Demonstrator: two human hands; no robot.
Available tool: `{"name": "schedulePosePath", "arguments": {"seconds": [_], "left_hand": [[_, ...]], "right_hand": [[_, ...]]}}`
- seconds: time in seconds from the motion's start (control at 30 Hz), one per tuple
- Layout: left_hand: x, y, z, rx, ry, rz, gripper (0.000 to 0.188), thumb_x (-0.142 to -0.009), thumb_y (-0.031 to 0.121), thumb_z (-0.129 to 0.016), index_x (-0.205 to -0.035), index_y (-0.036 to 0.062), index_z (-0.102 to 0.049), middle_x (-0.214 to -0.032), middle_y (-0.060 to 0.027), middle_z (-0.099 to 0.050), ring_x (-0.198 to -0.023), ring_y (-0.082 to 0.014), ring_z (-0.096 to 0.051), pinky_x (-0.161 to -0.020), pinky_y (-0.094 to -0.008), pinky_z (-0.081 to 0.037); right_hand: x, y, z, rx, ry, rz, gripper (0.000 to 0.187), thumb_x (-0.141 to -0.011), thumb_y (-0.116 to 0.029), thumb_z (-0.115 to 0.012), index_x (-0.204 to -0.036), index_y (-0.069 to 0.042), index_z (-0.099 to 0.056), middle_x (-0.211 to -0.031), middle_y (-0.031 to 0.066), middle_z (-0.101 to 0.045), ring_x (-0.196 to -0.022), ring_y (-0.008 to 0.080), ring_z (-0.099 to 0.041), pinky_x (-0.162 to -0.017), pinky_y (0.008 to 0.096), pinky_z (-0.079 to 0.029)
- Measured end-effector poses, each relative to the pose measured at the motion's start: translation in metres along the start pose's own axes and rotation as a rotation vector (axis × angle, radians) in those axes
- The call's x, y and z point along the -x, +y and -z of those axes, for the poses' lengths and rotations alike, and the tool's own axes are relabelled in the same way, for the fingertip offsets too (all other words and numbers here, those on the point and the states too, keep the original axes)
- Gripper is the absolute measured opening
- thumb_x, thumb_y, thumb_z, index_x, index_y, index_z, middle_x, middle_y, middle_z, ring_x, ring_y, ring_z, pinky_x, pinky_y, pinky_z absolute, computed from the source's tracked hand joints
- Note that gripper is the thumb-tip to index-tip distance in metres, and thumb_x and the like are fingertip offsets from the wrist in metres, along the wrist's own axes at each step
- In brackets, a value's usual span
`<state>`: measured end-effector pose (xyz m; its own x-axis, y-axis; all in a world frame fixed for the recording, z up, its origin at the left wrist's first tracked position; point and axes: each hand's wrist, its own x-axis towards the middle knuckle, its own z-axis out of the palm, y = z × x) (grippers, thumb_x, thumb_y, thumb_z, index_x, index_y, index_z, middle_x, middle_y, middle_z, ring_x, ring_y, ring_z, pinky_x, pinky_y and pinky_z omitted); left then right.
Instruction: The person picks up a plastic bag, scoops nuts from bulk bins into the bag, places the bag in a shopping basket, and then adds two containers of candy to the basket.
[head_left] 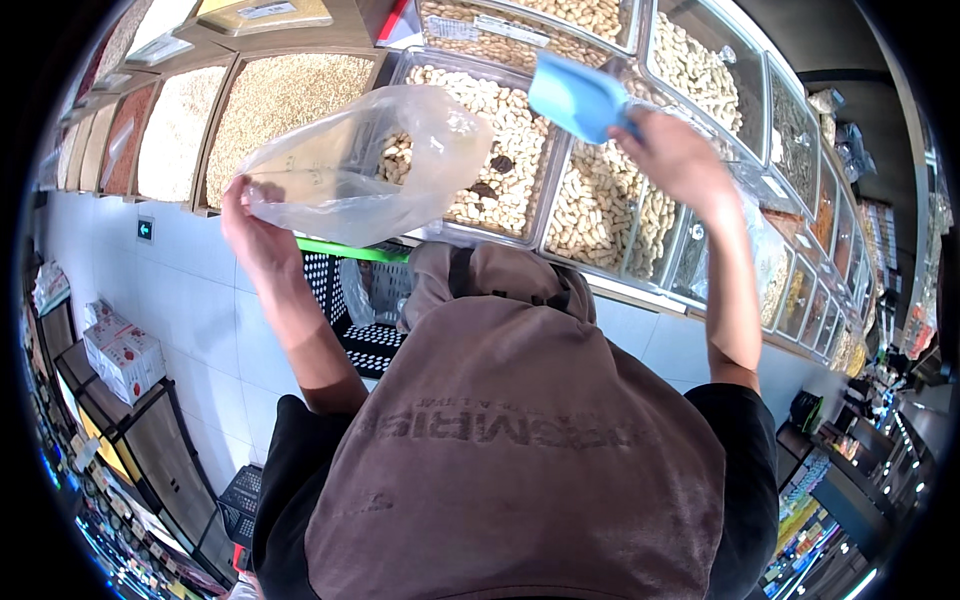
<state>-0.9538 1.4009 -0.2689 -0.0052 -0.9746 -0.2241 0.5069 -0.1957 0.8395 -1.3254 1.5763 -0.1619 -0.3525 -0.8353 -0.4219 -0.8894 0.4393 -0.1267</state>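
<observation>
A translucent plastic bag is held by its end in my left hand, fingers closed on it. The bag spreads rightward, its wide end over a bin of pale nuts in shells. Two dark round pieces lie among those nuts. My right hand grips the handle of a light blue scoop, raised over the bins to the right of the bag and apart from it. No nuts show in the scoop. Below it stands a bin of peanuts in shells.
Bins of pale grain and white grain stand at the left. More clear-walled bins rise at the back right. A black shopping basket with a green rim is below the bins. Boxes sit at far left.
</observation>
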Motion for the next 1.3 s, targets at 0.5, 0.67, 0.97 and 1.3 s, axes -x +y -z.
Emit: {"name": "schedulePosePath", "arguments": {"seconds": [0.5, 0.67, 0.97, 1.3], "left_hand": [[0.015, 0.013, 0.018, 0.072, 0.028, 0.044, 0.014, -0.094, 0.019, -0.057, -0.092, 0.0053, -0.059, -0.078, -0.0003, -0.058, -0.07, -0.0107, -0.054, -0.07, -0.0271, -0.045], [0.014, 0.018, 0.014, 0.08, 0.014, 0.076, 0.015, -0.094, 0.019, -0.057, -0.09, 0.005, -0.06, -0.08, -0.0004, -0.06, -0.073, -0.0112, -0.056, -0.073, -0.028, -0.046], [-0.003, 0.014, -0.031, 0.044, -0.054, 0.09, 0.013, -0.093, 0.017, -0.059, -0.089, 0.0051, -0.061, -0.077, -0.0008, -0.06, -0.071, -0.0118, -0.054, -0.071, -0.0283, -0.044], [0.009, 0.01, -0.031, 0.083, -0.013, 0.091, 0.011, -0.093, 0.016, -0.059, -0.09, 0.0054, -0.061, -0.075, -0.0013, -0.06, -0.07, -0.0117, -0.056, -0.069, -0.027, -0.046]], "right_hand": [[-0.094, -0.015, -0.163, 0.067, 0.131, 0.152, 0.019, -0.089, -0.008, -0.054, -0.085, 0.006, -0.067, -0.07, 0.0246, -0.067, -0.068, 0.0348, -0.071, -0.06, 0.0453, -0.058], [-0.077, -0.038, -0.151, -0.627, -0.265, -0.213, 0.034, -0.101, -0.022, -0.051, -0.098, 0.009, -0.066, -0.084, 0.0242, -0.069, -0.069, 0.0317, -0.069, -0.066, 0.0403, -0.058], [-0.103, -0.041, -0.208, -1.161, -0.093, -0.325, 0.037, -0.1, -0.028, -0.056, -0.089, 0.007, -0.065, -0.056, 0.0049, -0.053, -0.045, 0.0121, -0.043, -0.045, 0.033, -0.034], [-0.047, -0.04, -0.206, -1.422, -0.031, -0.219, 0.032, -0.101, -0.025, -0.055, -0.084, 0.001, -0.059, -0.056, -0.0009, -0.046, -0.038, 0.0061, -0.033, -0.034, 0.0239, -0.022]]}}
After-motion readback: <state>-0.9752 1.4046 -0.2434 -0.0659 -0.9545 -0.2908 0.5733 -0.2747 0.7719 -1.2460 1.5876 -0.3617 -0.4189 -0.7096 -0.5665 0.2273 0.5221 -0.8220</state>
